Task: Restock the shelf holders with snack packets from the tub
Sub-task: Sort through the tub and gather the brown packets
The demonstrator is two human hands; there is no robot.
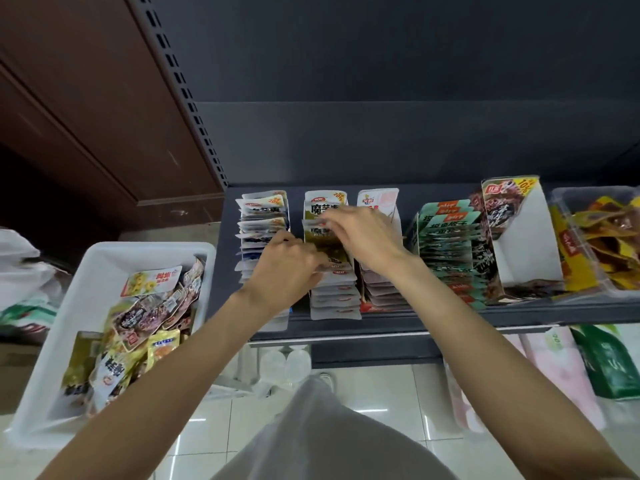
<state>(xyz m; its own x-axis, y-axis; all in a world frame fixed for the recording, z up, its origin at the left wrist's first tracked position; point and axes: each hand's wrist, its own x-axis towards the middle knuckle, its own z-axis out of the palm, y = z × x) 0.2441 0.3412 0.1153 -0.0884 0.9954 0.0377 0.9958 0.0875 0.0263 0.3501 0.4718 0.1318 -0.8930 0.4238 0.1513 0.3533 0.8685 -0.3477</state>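
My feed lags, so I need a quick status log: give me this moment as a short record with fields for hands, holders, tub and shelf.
left hand: left hand grips olive packets in the second holder
right hand: right hand, fingers curled on the top edge of the same packets
first holder: first holder packed with white packets
third holder: third holder, pale packets in its front half
teal packets: teal packets, row right of the third holder
tub: white tub left of the shelf, mixed packets remaining
shelf: dark shelf
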